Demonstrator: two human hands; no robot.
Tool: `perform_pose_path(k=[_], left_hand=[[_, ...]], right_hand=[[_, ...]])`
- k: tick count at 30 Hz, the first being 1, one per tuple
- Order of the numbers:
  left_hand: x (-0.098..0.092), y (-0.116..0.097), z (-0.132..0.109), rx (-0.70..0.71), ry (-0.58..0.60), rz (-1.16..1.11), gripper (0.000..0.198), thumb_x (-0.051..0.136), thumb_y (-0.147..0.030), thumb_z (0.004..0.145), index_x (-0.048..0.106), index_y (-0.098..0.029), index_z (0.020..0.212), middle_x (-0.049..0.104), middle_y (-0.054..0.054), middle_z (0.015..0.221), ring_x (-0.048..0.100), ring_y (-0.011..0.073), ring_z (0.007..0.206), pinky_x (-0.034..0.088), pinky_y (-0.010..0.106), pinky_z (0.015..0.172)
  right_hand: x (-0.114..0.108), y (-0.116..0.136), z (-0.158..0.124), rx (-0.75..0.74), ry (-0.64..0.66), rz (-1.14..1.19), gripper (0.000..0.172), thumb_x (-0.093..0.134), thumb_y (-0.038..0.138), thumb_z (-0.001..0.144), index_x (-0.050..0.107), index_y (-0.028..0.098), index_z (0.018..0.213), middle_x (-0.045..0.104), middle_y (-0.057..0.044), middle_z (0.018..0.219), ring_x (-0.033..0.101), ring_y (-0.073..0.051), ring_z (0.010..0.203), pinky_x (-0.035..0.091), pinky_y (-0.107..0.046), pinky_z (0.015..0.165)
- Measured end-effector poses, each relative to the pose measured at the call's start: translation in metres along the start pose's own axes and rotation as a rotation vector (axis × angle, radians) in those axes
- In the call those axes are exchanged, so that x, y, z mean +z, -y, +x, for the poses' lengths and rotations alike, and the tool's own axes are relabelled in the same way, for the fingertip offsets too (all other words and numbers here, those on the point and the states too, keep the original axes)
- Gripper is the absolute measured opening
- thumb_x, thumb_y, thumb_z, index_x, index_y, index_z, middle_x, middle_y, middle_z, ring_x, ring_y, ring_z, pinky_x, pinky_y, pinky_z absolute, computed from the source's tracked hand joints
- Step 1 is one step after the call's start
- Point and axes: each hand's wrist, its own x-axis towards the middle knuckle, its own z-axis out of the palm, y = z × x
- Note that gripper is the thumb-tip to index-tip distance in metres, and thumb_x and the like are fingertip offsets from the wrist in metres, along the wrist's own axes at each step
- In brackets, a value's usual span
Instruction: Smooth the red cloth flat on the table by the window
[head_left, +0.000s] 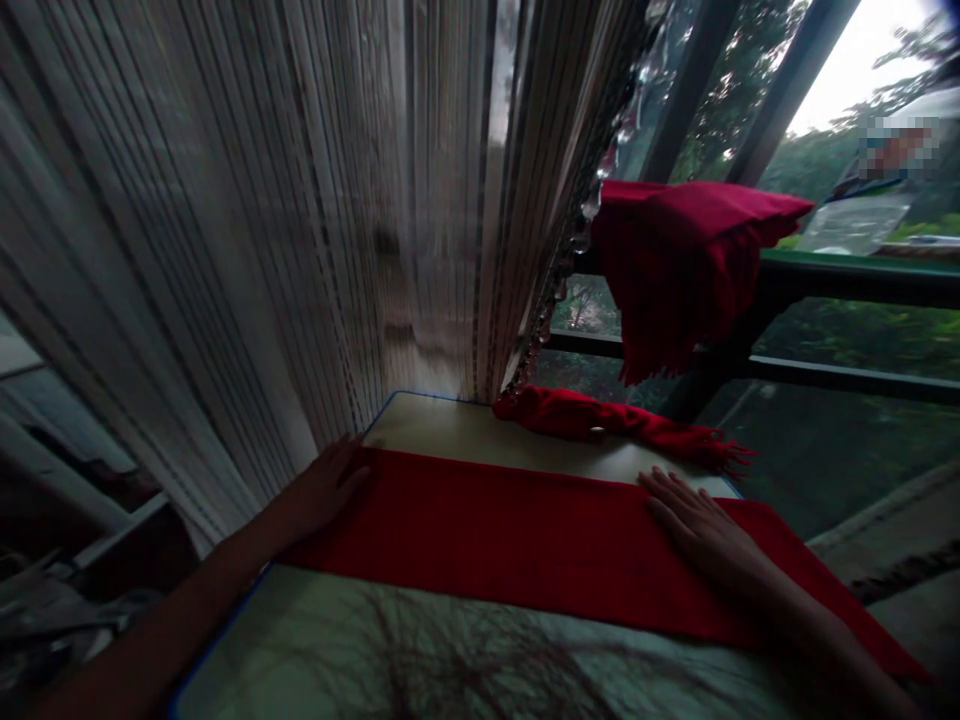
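Note:
A long red scarf (pixel 495 535) lies flat across a pale table (pixel 300 640) with a blue edge, and its right end hangs past the table's side. My left hand (pixel 328 490) rests at the scarf's left end, fingers stretched out near its far corner. Toward the right, my right hand (pixel 694 520) lies flat on the cloth with the fingers extended toward the far edge. Neither hand grips the fabric. A second red scarf (pixel 577 415), rolled or bunched with a fringed end, lies along the table's far right edge.
Another red fringed cloth (pixel 682 250) hangs folded over a window rail (pixel 862 275) at the right. Striped string curtains (pixel 420 200) hang close beyond the table and along its left. A clear plastic bottle (pixel 855 220) is by the window. Loose hair blurs the near tabletop.

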Motion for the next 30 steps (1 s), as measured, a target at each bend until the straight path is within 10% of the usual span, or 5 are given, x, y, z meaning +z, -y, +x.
perform_pose_path(k=[3,8,17,30], left_hand=[[-0.017,-0.007,0.002,0.088,0.008,-0.070,0.066,0.044,-0.064,0.098,0.058,-0.023,0.148,0.045,0.007,0.162,0.035,0.0344,0.153,0.022,0.052,0.127],[-0.039,0.006,0.018,0.041,-0.003,-0.166,0.061,0.037,-0.065,0.099,0.073,-0.020,0.120,0.076,0.010,0.118,0.072,0.0283,0.109,0.055,0.039,0.098],[-0.026,-0.017,0.058,0.274,0.176,-0.196,0.033,0.073,-0.055,0.085,0.080,-0.025,0.095,0.073,0.008,0.109,0.065,0.0257,0.108,0.047,0.036,0.101],[-0.056,-0.022,0.080,0.130,0.506,-0.521,0.049,0.067,-0.066,0.087,0.068,-0.017,0.091,0.068,0.002,0.084,0.063,0.0183,0.078,0.051,0.026,0.071]], right_hand=[[0.002,-0.002,0.000,-0.002,-0.004,-0.008,0.069,0.018,0.057,0.106,0.034,0.021,0.163,0.027,-0.009,0.171,0.013,-0.027,0.158,0.015,-0.055,0.127],[0.014,-0.021,-0.001,-0.038,-0.015,0.008,0.073,0.019,0.058,0.103,0.036,0.017,0.162,0.031,-0.012,0.169,0.014,-0.029,0.157,0.016,-0.057,0.127],[0.028,-0.041,-0.005,-0.089,-0.070,-0.004,0.067,0.023,0.055,0.103,0.037,0.026,0.162,0.033,-0.007,0.167,0.019,-0.028,0.155,0.018,-0.059,0.126],[0.013,-0.024,-0.007,-0.024,-0.024,0.004,0.068,0.025,0.059,0.105,0.034,0.025,0.163,0.029,-0.007,0.170,0.018,-0.026,0.157,0.015,-0.055,0.128]])
